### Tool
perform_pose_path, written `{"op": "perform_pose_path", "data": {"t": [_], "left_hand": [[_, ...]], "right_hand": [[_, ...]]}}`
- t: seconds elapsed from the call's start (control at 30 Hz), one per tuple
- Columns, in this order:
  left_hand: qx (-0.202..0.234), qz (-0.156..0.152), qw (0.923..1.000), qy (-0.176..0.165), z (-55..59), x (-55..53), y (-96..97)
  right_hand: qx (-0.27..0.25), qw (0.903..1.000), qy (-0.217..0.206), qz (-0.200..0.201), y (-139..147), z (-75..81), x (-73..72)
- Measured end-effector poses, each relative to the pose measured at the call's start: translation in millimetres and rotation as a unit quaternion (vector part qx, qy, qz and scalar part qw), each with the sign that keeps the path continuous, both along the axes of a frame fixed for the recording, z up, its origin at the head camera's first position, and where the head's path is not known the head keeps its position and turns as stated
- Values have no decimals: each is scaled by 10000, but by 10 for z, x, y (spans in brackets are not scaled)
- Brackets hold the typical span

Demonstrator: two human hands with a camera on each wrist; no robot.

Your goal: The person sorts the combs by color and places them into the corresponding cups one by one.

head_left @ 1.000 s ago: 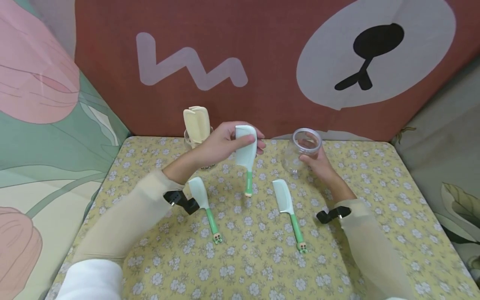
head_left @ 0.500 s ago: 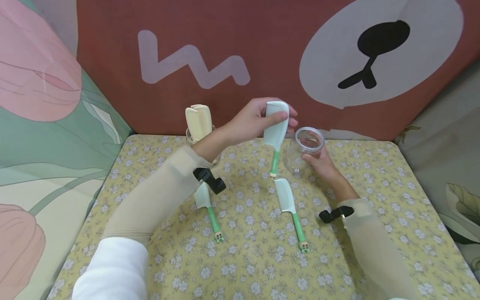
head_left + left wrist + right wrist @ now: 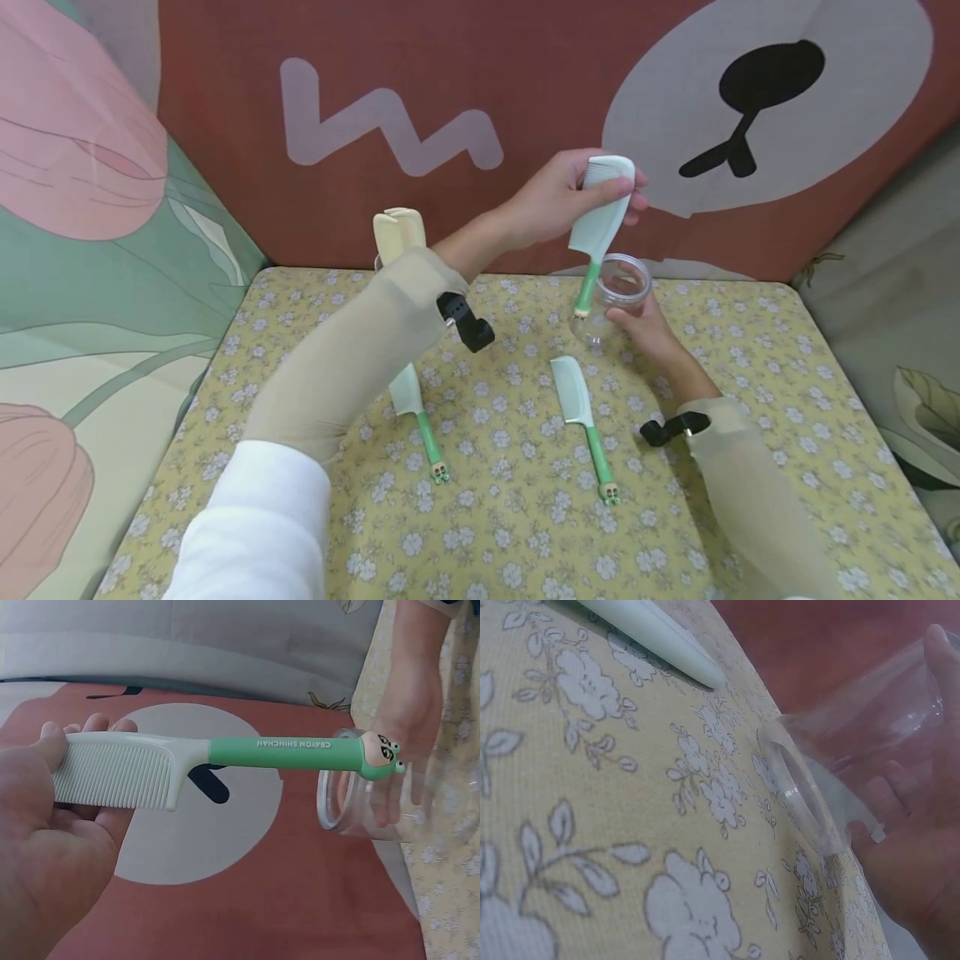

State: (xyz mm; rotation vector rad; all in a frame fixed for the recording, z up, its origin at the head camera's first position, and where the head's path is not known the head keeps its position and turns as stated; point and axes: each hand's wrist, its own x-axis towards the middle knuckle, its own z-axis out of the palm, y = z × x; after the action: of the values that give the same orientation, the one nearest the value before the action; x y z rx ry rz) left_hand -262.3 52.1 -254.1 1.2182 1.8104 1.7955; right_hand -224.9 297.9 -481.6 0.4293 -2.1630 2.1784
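Observation:
My left hand (image 3: 553, 200) pinches a pale mint comb (image 3: 600, 229) by its toothed head, thumb on the near side. The comb's green handle (image 3: 285, 752) points down in the head view, and the cartoon figure at its end (image 3: 381, 756) overlaps the jar's outline. Whether it touches the jar I cannot tell. My right hand (image 3: 651, 329) grips the clear jar (image 3: 592, 327) from the right, its round mouth (image 3: 627, 301) tilted up. Two matching combs lie on the table: one comb (image 3: 573, 396) in front of the jar, another comb (image 3: 407, 392) farther left, its head partly behind my left forearm.
Several cream-coloured flat pieces (image 3: 390, 237) stand up at the back left, in a clear container mostly hidden by my left arm. A floral cloth (image 3: 495, 500) covers the table. A brown printed fabric (image 3: 375, 50) hangs close behind the table's back edge.
My left hand has carried the comb right and upward, from the middle of the table to above the jar. The right hand and jar have hardly moved.

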Motion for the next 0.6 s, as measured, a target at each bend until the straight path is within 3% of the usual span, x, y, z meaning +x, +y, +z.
{"op": "perform_pose_path", "data": {"t": [0.17, 0.37, 0.47, 0.6], "left_hand": [[86, 117, 9998, 108, 78, -73, 137], [157, 661, 9973, -263, 140, -116, 261], [369, 901, 9942, -455, 112, -134, 314], [574, 1109, 9897, -704, -10, -212, 426]], "right_hand": [[-19, 10000, -17, 70, 7, -2, 8], [-103, 9999, 49, 90, 25, 22, 8], [-101, 9999, 47, 9, 31, 33, 8], [-40, 10000, -51, -75, 35, 41, 19]]}}
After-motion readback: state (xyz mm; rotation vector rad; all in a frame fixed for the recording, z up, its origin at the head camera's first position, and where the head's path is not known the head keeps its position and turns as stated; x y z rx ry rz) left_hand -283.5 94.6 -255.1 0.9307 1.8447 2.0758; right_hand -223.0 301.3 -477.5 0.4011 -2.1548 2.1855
